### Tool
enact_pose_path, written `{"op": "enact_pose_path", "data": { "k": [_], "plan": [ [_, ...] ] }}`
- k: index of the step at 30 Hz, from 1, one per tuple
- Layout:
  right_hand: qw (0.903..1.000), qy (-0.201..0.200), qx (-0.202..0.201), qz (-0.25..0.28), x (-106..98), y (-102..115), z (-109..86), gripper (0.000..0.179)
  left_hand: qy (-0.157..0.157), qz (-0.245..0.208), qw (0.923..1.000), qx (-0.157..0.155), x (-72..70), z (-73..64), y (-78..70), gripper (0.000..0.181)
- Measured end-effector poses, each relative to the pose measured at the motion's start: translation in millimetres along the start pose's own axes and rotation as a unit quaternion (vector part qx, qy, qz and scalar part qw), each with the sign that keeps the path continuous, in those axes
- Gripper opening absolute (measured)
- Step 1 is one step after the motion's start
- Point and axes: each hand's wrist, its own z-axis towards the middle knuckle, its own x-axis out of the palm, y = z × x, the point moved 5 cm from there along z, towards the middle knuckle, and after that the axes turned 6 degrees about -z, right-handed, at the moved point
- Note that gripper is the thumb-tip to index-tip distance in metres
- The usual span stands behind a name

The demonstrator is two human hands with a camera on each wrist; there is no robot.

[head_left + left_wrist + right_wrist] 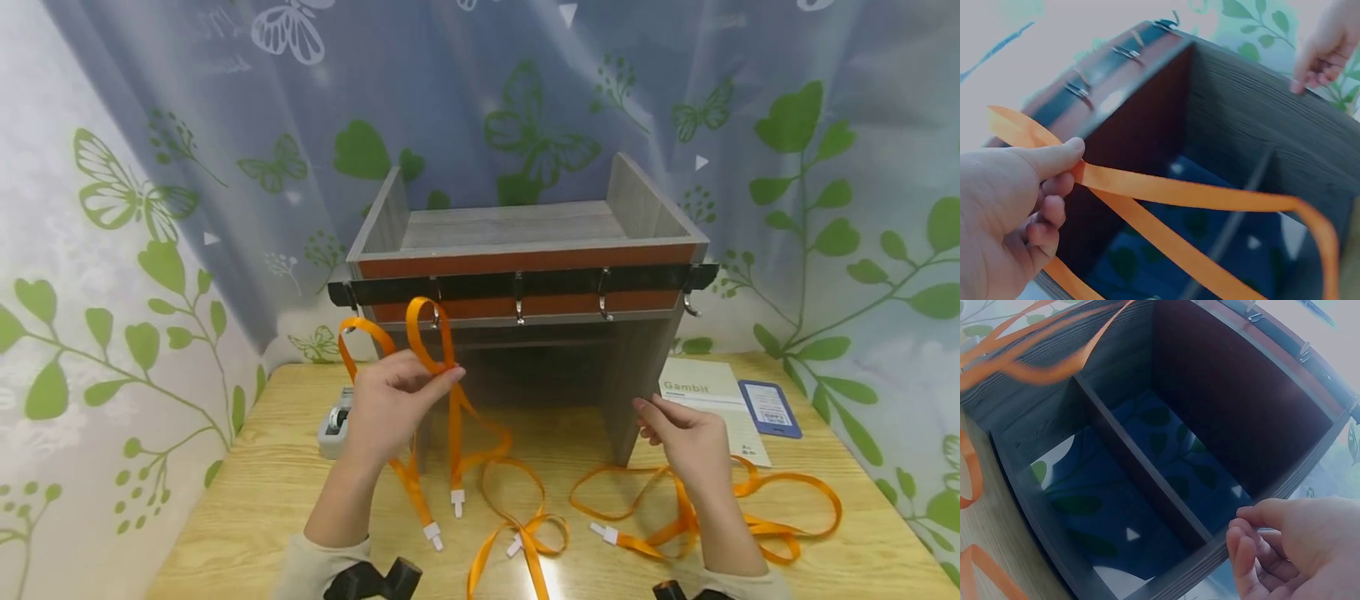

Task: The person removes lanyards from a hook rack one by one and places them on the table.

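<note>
My left hand pinches an orange lanyard between thumb and fingers. Its loop stands up in front of the second hook from the left, and its white clip dangles below. A second orange lanyard loops up by the leftmost hook, partly behind the hand; whether it hangs there I cannot tell. The black hook rail runs across the front of a grey wooden shelf. My right hand, fingers loosely curled and holding nothing, is beside the shelf's right side panel.
More orange lanyards lie loose on the wooden table, in front and to the right. A Gambit paper pad and a blue card holder lie at right. A grey tape dispenser stands left of the shelf.
</note>
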Motion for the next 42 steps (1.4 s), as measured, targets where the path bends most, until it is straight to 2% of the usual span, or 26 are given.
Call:
{"op": "enact_pose_path", "data": {
  "k": [2, 5, 12, 15, 19, 22, 25, 29, 34, 38, 42],
  "plan": [
    [1.0, 0.0, 0.003, -0.005, -1, 0, -0.7, 0.051, 0.0, -0.015, 0.9993, 0.034, -5.1, 3.7, -12.4, 0.014],
    [1.0, 0.001, 0.005, -0.002, -1, 0, -0.4, 0.052, 0.004, -0.032, 0.997, 0.07, -12.3, 9.3, -29.1, 0.015],
    [0.9999, 0.001, 0.011, -0.007, -1, 0, 0.0, 0.052, -0.009, -0.046, 0.9942, 0.097, -33.9, 10.7, -61.3, 0.018],
    [0.9998, 0.003, 0.013, -0.013, 1, 0, 0.5, 0.052, -0.023, -0.048, 0.9932, 0.104, -45.6, 5.3, -71.9, 0.016],
    [0.9998, 0.006, 0.016, -0.007, 3, 0, 0.9, 0.051, -0.053, -0.029, 0.9899, 0.128, -59.9, -7.2, -83.5, 0.017],
    [0.9998, 0.006, 0.016, -0.008, 3, 0, 0.0, 0.052, -0.068, -0.025, 0.9871, 0.143, -67.4, -18.2, -87.8, 0.02],
    [0.9998, 0.006, 0.015, -0.01, 1, -1, -1.1, 0.054, -0.072, -0.02, 0.9875, 0.139, -71.1, -28.2, -86.6, 0.022],
    [0.9999, 0.0, 0.012, -0.007, -4, -2, -1.5, 0.054, -0.071, -0.001, 0.9916, 0.108, -71.7, -38.9, -78.2, 0.022],
    [0.9999, 0.004, 0.015, -0.006, -6, -1, -1.5, 0.054, -0.083, 0.027, 0.9958, 0.026, -71.6, -53.5, -57.3, 0.018],
    [0.9998, 0.015, 0.016, -0.001, -1, 1, -2.4, 0.051, -0.104, 0.035, 0.993, -0.044, -70.3, -68.8, -34.2, 0.014],
    [0.9998, 0.007, 0.016, 0.009, 0, 1, -3.4, 0.047, -0.119, 0.018, 0.9852, -0.123, -63.7, -83.0, -6.0, 0.011]
  ]
}}
